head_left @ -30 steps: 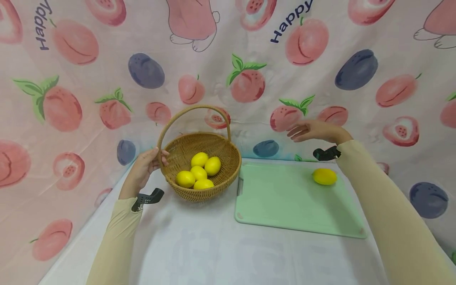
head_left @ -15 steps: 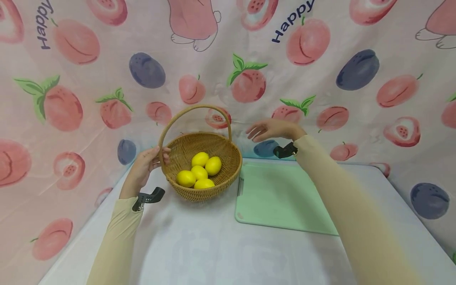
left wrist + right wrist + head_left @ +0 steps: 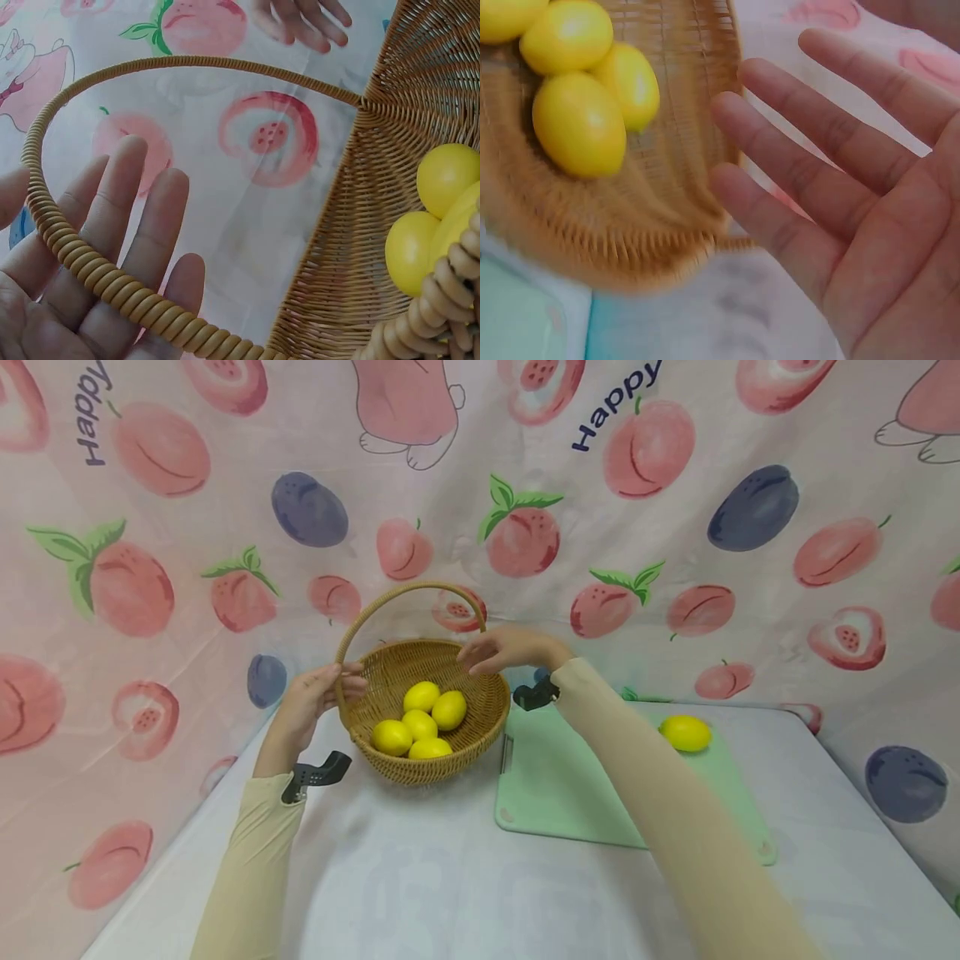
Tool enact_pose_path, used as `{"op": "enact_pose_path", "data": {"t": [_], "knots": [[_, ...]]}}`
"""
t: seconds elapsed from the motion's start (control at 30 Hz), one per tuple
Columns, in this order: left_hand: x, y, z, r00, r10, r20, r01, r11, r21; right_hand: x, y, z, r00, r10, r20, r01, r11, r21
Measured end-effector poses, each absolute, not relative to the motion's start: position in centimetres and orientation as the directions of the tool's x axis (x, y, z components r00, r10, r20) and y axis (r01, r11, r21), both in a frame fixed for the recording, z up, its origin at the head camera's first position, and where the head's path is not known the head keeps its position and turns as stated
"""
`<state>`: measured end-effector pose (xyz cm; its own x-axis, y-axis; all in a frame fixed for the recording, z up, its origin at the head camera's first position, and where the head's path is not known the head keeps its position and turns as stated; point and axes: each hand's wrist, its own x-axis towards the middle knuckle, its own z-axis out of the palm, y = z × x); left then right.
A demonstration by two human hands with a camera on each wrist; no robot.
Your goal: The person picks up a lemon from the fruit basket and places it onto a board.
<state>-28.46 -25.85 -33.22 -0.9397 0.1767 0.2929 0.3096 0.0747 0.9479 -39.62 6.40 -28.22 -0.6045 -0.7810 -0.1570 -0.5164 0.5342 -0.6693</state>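
Note:
A brown wicker basket (image 3: 480, 731) with an arched handle (image 3: 420, 585) holds several yellow lemons (image 3: 420, 724). My left hand (image 3: 309, 706) is at the left side of the handle, its fingers straight and reaching past it toward the inside. In the left wrist view, the handle crosses in front of these fingers (image 3: 154, 232). Over the basket's right rim hovers my right hand (image 3: 513, 649), fingers spread and nothing in them. The right wrist view has its open palm (image 3: 900, 247) beside the basket and the lemons (image 3: 577, 124).
A light green cutting board (image 3: 570, 785) lies right of the basket, partly covered by my right sleeve. One more lemon (image 3: 686, 733) rests at its back right. Behind the white-covered table (image 3: 450, 877) hangs a fruit-print cloth (image 3: 450, 510).
My right hand has swept left from above the lemon on the board to the basket's right rim. My left hand stays at the handle, its fingers now straighter. The basket has not moved.

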Motion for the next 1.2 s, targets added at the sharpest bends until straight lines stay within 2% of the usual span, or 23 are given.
{"op": "enact_pose_path", "data": {"t": [0.17, 0.47, 0.63, 0.87, 1.2], "knots": [[-28.6, -25.6, -33.2, -0.934, 0.161, 0.319, 0.339, 0.119, 0.933, -39.2, 4.2, -29.1, -0.581, -0.799, -0.157, -0.504, 0.504, -0.701], [-28.7, -25.7, -33.6, -0.933, 0.152, 0.326, 0.341, 0.084, 0.936, -38.8, 0.5, -30.9, -0.516, -0.841, -0.164, -0.482, 0.443, -0.756], [-28.7, -25.8, -33.5, -0.938, 0.148, 0.315, 0.333, 0.118, 0.936, -38.5, -1.3, -31.6, -0.489, -0.857, -0.165, -0.472, 0.419, -0.776], [-28.7, -25.7, -33.5, -0.946, 0.115, 0.302, 0.317, 0.134, 0.939, -38.5, -3.3, -32.5, -0.498, -0.846, -0.19, -0.428, 0.431, -0.794], [-28.6, -25.6, -33.7, -0.947, 0.094, 0.306, 0.316, 0.128, 0.94, -38.9, -5.3, -33.9, -0.487, -0.852, -0.194, -0.492, 0.451, -0.745]]}}
